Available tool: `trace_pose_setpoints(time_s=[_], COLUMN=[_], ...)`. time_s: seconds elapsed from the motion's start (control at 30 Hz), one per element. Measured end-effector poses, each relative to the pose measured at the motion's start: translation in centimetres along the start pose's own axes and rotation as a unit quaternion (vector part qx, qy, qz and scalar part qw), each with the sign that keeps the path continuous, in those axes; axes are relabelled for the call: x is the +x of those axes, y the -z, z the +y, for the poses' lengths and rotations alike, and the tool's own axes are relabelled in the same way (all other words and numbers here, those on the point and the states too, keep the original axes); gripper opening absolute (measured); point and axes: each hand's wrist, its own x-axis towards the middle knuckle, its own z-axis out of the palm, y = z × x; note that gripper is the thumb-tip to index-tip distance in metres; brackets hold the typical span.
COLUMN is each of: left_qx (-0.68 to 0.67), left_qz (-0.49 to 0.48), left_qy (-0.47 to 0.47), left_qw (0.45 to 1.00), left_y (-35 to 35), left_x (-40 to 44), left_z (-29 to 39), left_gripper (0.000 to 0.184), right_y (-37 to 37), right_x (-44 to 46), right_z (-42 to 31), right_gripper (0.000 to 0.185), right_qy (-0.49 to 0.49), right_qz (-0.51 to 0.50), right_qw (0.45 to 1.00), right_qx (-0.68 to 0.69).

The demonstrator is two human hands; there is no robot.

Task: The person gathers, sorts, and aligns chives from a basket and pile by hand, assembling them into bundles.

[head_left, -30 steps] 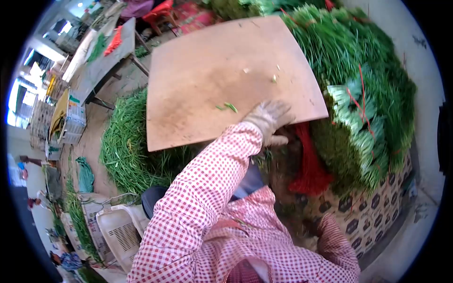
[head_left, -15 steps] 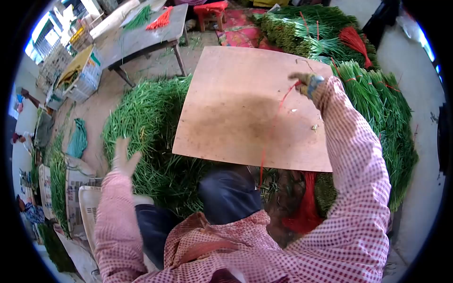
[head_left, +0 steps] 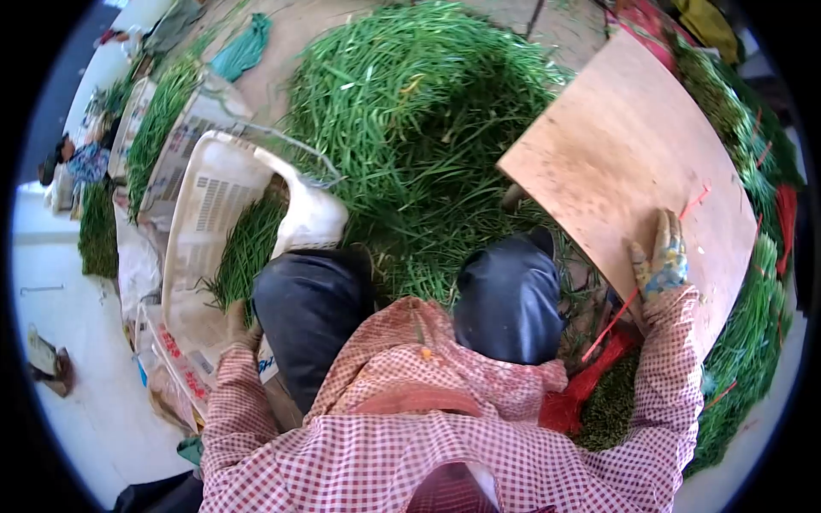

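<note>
My right hand (head_left: 663,261), in a stained glove, lies flat with fingers stretched out on the light wooden board (head_left: 641,120). A red tie strip (head_left: 611,323) runs across the board and passes by this palm. Low on the left, beside my knee, my left hand (head_left: 243,330) reaches to the white plastic basket (head_left: 195,278). Its visible fingers are apart, close to the long green leafy stalks (head_left: 244,261) in the basket; part of the hand is hard to make out.
A big heap of loose green stalks (head_left: 410,77) lies on the floor ahead. Tied green bundles (head_left: 740,342) are stacked right of the board. Red strips (head_left: 590,376) hang near my right knee. A teal cloth (head_left: 242,50) lies at upper left.
My view has turned left and down. My left hand has dropped from above the heap to the basket. My right hand, earlier raised with the red strip, now rests flat on the board.
</note>
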Motion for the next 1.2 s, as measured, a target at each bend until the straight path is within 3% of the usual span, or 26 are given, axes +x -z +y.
trace_pose_setpoints(time_s=[0.03,0.07,0.1,0.13,0.2,0.23,0.27,0.3,0.33,0.4,0.47,0.5,0.53,0.6,0.63,0.67,0.73,0.77,0.87,0.93,0.97,1.13,1.2], left_qx=[-0.184,-0.356,-0.330,-0.211,-0.071,-0.042,-0.012,0.027,0.067,0.120,0.146,0.145,0.128,0.067,0.051,0.040,-0.135,-0.291,-0.177,-0.126,-0.109,-0.175,-0.188], left_qz=[-0.031,-0.034,-0.033,-0.038,-0.041,-0.023,-0.005,-0.001,-0.004,0.037,0.065,0.046,0.048,0.122,0.160,0.154,0.002,-0.075,-0.143,-0.095,-0.121,-0.173,-0.203], left_qy=[0.073,0.154,0.172,0.175,0.172,0.160,0.150,0.122,0.095,0.083,0.073,0.085,0.074,-0.029,-0.063,-0.054,0.051,0.146,0.112,0.062,0.058,0.150,0.157], left_qw=[0.980,0.921,0.928,0.961,0.982,0.986,0.989,0.992,0.993,0.989,0.984,0.985,0.988,0.990,0.984,0.986,0.990,0.943,0.967,0.985,0.985,0.958,0.948], left_y=[-1.7,-3.3,-3.7,-3.1,-2.3,-3.1,-4.0,-2.7,-1.4,-1.1,-1.6,-1.1,-0.8,-1.0,-1.4,-1.1,0.8,1.5,4.1,1.2,0.2,-6.0,-6.9], left_x=[-1.3,-2.6,-3.2,-3.3,-3.7,-3.8,-4.0,-4.2,-4.8,-4.9,-4.5,-4.3,-4.7,-5.6,-6.1,-5.9,-5.4,-4.3,1.3,5.6,8.2,20.5,24.0], left_z=[-0.5,-1.0,1.3,4.5,9.4,7.2,5.1,7.5,10.2,11.7,11.9,12.7,12.6,11.4,10.7,10.2,9.2,8.1,7.2,5.1,5.0,4.9,5.5], left_gripper=[0.064,0.064,0.059,0.055,0.047,0.047,0.047,0.049,0.052,0.044,0.037,0.034,0.045,0.054,0.058,0.058,0.049,0.037,0.033,0.036,0.042,0.063,0.080], right_y=[0.1,1.0,1.7,2.7,6.3,8.2,6.3,4.4,4.0,3.9,2.4,2.2,2.0,0.4,-1.0,-4.0,-7.3,-8.4,-11.6,-13.1,-13.2,-13.0,-13.1], right_x=[0.5,1.2,2.6,3.8,4.4,4.6,6.8,9.0,10.3,12.2,10.1,9.8,9.4,9.1,9.4,11.1,13.6,15.1,16.9,16.9,16.9,16.9,17.0], right_z=[-0.2,0.3,1.1,1.3,0.3,-0.1,1.8,3.8,0.2,-9.0,-22.6,-27.2,-31.7,-39.6,-42.2,-43.9,-47.7,-48.9,-52.0,-52.7,-52.5,-52.5,-52.4], right_gripper=[0.076,0.076,0.073,0.071,0.060,0.056,0.054,0.053,0.049,0.045,0.045,0.047,0.049,0.055,0.059,0.061,0.062,0.064,0.069,0.071,0.073,0.074,0.074], right_qy=[-0.026,-0.012,-0.011,-0.008,0.114,0.177,0.109,0.041,0.093,0.252,0.252,0.262,0.275,0.292,0.268,0.329,0.347,0.361,0.349,0.314,0.320,0.323,0.309], right_qz=[-0.032,-0.036,-0.094,-0.149,-0.230,-0.261,-0.185,-0.105,0.023,0.058,-0.041,-0.106,-0.170,-0.244,-0.260,-0.202,-0.104,-0.098,-0.117,-0.138,-0.132,-0.129,-0.134], right_qw=[0.999,0.999,0.995,0.989,0.962,0.941,0.970,0.989,0.995,0.961,0.893,0.903,0.907,0.908,0.908,0.898,0.905,0.901,0.898,0.901,0.898,0.884,0.888], right_qx=[-0.035,-0.037,-0.021,-0.006,-0.091,-0.123,-0.116,-0.096,-0.019,0.101,0.369,0.323,0.270,0.173,0.191,0.210,0.222,0.218,0.240,0.265,0.273,0.313,0.313])
